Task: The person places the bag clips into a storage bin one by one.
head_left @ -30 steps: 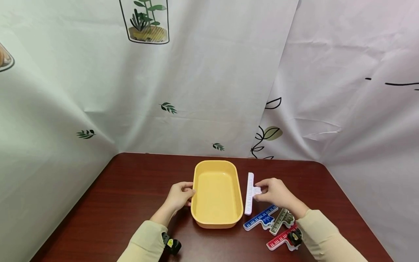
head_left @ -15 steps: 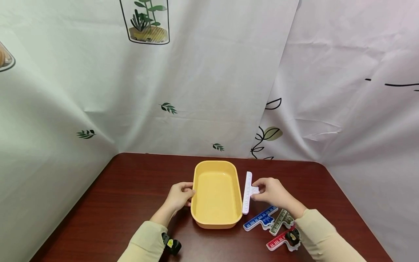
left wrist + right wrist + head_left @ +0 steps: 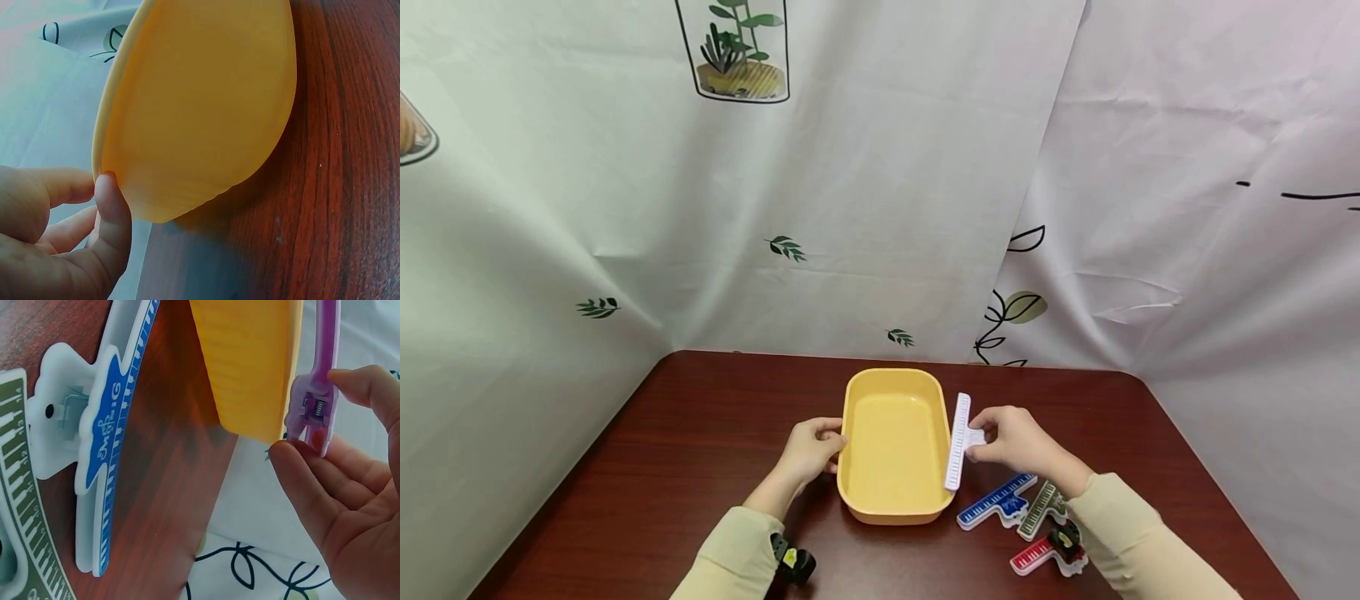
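Note:
A yellow rectangular tray (image 3: 895, 450) stands on the table. My left hand (image 3: 811, 450) pinches its left rim, thumb on one side and fingers on the other, as the left wrist view shows at the tray wall (image 3: 200, 81). In my right hand (image 3: 1015, 437) is a pale purple long-jawed clip (image 3: 958, 442), pinched by its handle tabs. The clip overlaps the tray's right rim in the head view; in the right wrist view the purple clip (image 3: 319, 406) is beside the tray's outer wall (image 3: 250, 369), its spring visible.
Below my right hand lie a blue clip (image 3: 997, 501), a green clip (image 3: 1037, 510) and a red clip (image 3: 1033, 556), the red one partly hidden by the wrist camera (image 3: 1063, 540). The brown table (image 3: 715, 417) meets a white printed cloth (image 3: 865, 208) behind.
My right hand has moved left with the purple clip, from beside the tray to over its right rim. The left hand and tray have stayed in place.

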Demonstrator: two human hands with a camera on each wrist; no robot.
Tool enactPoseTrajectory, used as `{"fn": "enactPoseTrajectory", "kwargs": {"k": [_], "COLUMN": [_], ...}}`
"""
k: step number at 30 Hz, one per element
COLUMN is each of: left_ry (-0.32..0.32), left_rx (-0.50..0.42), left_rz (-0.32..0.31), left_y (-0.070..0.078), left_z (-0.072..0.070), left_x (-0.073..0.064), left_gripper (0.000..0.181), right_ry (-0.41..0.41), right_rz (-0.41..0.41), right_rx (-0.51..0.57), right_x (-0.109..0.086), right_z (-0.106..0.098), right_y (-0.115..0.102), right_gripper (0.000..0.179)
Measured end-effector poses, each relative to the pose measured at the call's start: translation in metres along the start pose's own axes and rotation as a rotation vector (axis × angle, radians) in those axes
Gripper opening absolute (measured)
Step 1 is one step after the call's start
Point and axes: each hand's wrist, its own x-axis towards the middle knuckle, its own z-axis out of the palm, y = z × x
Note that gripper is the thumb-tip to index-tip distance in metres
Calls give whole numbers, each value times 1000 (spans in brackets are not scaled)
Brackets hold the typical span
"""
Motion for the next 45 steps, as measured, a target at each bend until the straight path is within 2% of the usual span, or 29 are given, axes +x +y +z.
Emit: {"fn": "enactPoseTrajectory", "kwargs": {"k": [15,34,45], "left_ry": [3,1,0], "left_rx": [-12,7,6], "left_rz": [5,-1,0], "left_y": [0,-3,-3], "left_z": [1,0,0], "left_x": [0,3,3], "left_gripper": [38,40,39], "right_ry": [-74,-128,-185], "right_rz": [1,-99,-71], "right_rx": [-43,-139,-130], "right_x": [8,18,30], "right_z": [6,9,9], "right_y": [-13,-26,-35], "right_gripper": [33,31,28]}}
